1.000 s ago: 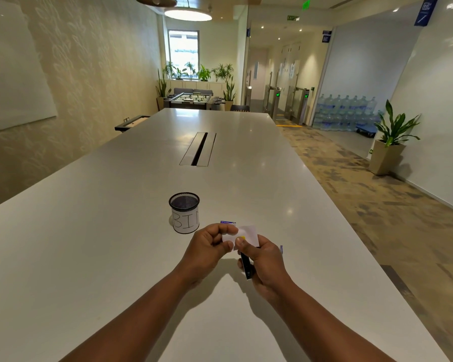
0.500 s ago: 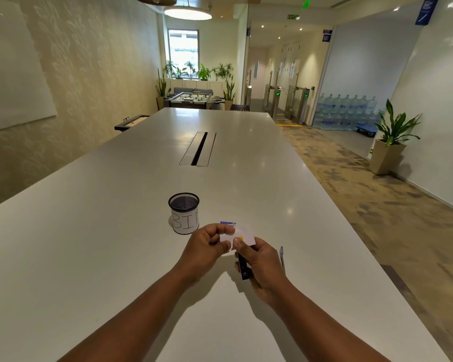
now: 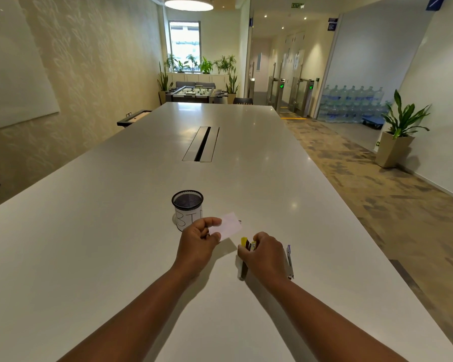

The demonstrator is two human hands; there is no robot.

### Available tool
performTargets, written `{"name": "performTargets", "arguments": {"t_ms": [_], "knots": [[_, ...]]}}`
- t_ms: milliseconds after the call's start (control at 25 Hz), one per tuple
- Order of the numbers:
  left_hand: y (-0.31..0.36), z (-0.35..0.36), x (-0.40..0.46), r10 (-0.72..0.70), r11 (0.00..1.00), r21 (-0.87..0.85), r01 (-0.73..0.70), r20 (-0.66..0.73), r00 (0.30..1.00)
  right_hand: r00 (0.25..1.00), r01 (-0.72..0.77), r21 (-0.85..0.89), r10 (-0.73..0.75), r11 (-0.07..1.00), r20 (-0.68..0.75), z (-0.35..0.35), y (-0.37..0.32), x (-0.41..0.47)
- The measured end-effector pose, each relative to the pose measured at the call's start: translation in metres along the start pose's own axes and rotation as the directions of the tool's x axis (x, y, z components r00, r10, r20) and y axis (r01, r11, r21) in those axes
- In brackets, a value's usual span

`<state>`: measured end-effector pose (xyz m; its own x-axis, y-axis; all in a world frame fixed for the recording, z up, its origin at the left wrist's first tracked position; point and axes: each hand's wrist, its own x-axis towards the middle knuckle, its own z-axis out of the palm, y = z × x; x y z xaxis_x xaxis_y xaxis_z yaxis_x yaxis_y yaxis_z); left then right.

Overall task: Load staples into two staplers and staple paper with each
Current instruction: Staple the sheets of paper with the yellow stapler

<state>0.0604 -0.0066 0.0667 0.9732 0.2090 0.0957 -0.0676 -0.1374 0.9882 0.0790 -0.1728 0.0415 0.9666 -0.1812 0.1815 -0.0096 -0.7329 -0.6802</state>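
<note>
Now my left hand (image 3: 198,242) pinches the paper (image 3: 229,227) above the table (image 3: 89,257); my right hand (image 3: 266,253) grips the stapler (image 3: 244,257), fingers curled.

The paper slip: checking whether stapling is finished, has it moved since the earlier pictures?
Yes. The paper slip has left the stapler, moving towards the mesh cup.

long white worktop (image 3: 115,231) with cable slot (image 3: 201,144) at centre, whiteboard (image 3: 13,71) on patterned left wall, foosball table (image 3: 195,93) and potted plants under far window (image 3: 185,39), round ceiling lamp (image 3: 188,3), patterned carpet (image 3: 377,184), stacked water bottles (image 3: 351,104), turnstile gates (image 3: 290,96), planter (image 3: 398,142) at right wall
</note>
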Motion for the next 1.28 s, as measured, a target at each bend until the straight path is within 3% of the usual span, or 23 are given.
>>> {"name": "performTargets", "arguments": {"t_ms": [120,520,640,720,800,880,960,1000,1080,1160,1200,1280], "knots": [[-0.006,0.001,-0.001,-0.019,1.0,-0.009,0.019,0.001,1.0,0.999,0.028,-0.16,-0.024,0.987,0.025,0.007,-0.003,0.008],[-0.009,0.002,0.002,-0.068,0.998,-0.007,0.068,0.014,0.998,0.99,0.008,-0.136,0.011,0.991,0.141,0.009,-0.003,0.007],[0.0,0.003,0.0,-0.06,0.998,-0.02,0.06,0.02,0.998,0.995,0.044,-0.062,-0.038,0.997,0.089,-0.003,-0.004,-0.003],[0.013,0.003,-0.002,-0.058,0.995,-0.082,0.059,0.019,0.998,0.987,0.161,0.023,-0.161,0.987,-0.018,-0.013,-0.008,-0.011],[0.029,0.004,-0.004,-0.073,0.987,-0.143,0.076,0.027,0.997,0.926,0.357,-0.012,-0.356,0.934,-0.128,-0.026,-0.015,-0.016],[0.045,0.005,-0.008,-0.074,0.978,-0.193,0.083,0.054,0.996,0.808,0.531,-0.133,-0.547,0.837,-0.217,-0.035,-0.02,-0.015],[0.06,0.006,-0.014,-0.044,0.978,-0.202,0.058,0.076,0.996,0.702,0.628,-0.207,-0.661,0.75,-0.267,-0.042,-0.024,-0.014],[0.067,0.006,-0.017,-0.02,0.982,-0.185,0.035,0.082,0.996,0.683,0.649,-0.194,-0.676,0.736,-0.278,-0.045,-0.026,-0.014],[0.08,0.006,-0.023,0.051,0.991,-0.129,-0.039,0.094,0.994,0.761,0.604,0.003,-0.575,0.797,-0.302,-0.053,-0.035,-0.019],[0.087,0.004,-0.025,0.121,0.993,-0.027,-0.119,0.078,0.99,0.932,0.359,0.381,-0.306,0.852,-0.193,-0.062,-0.047,-0.025],[0.088,0.004,-0.025,0.13,0.991,0.015,-0.131,0.071,0.989,0.98,0.198,0.547,-0.18,0.814,-0.086,-0.068,-0.053,-0.026],[0.088,0.004,-0.024,0.09,0.996,0.008,-0.091,0.08,0.993,0.993,-0.055,0.76,-0.044,0.647,0.11,-0.079,-0.063,-0.029]]}}
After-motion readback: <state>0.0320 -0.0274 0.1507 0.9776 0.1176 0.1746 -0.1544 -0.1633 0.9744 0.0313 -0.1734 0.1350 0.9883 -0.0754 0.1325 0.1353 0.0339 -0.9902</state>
